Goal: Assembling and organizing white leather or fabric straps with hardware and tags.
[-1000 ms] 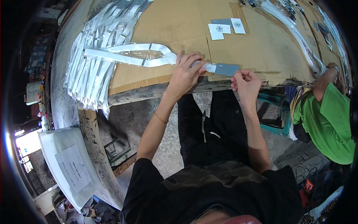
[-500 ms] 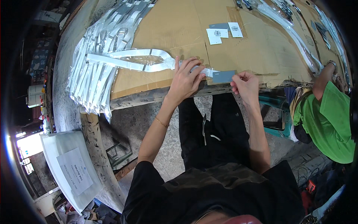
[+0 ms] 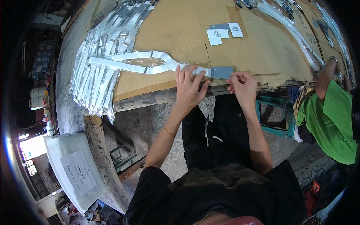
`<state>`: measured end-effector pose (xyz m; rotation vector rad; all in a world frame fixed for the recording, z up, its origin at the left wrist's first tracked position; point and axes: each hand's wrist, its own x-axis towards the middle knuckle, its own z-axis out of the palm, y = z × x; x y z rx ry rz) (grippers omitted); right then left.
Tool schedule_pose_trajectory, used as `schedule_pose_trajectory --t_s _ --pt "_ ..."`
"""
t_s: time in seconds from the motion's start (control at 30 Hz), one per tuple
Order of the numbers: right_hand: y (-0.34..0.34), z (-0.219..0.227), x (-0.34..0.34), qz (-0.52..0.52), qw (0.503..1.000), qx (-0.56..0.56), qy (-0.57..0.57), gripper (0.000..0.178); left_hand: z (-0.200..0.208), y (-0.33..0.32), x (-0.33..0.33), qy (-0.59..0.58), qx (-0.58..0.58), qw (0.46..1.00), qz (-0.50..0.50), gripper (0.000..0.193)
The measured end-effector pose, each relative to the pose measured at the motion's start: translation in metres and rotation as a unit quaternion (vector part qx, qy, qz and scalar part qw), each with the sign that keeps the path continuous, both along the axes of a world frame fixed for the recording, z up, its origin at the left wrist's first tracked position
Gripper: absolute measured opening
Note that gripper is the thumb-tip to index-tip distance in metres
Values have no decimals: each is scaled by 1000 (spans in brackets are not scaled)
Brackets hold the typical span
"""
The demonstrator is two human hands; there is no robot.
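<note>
A white belt [image 3: 123, 66] in a clear plastic sleeve lies looped along the cardboard, its narrow end pointing right. My left hand [image 3: 188, 88] rests over that end with its fingers spread, the fingertips on the plastic. A plain grey card tag [image 3: 222, 72] meets the sleeve's right end; whether it sits inside the sleeve or on it, I cannot tell. At the tag's right edge, my right hand [image 3: 243, 85] is closed in a pinch between thumb and forefinger. Farther back lie several loose tags [image 3: 217, 33], white and grey.
A pile of sleeved white belts [image 3: 99, 71] covers the table's left side. More packaged straps [image 3: 288, 28] lie at the far right. A person in a green shirt [image 3: 330, 116] works there, beside a green stool [image 3: 275, 116]. A white bin [image 3: 75, 168] stands at lower left.
The grey tag and my right hand have shifted slightly left, toward the belt's end. My left hand's fingers are spread wider, lower over the sleeve. The whole view has moved a little.
</note>
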<state>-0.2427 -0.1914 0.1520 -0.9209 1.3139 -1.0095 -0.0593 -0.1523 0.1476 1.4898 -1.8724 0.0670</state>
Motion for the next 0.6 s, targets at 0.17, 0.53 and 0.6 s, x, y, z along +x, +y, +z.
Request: schedule_pose_trajectory --t_s 0.17,0.53,0.6 --pt "6 -1 -3 2 1000 17 21 15 -11 7 -17 -38 -17 999 12 30" --pt "11 -3 -8 -12 999 27 -37 12 -16 8 -21 -54 -23 998 -24 26" --pt "15 0 -5 -22 999 13 -24 12 -17 8 -23 -43 -25 998 -25 24"
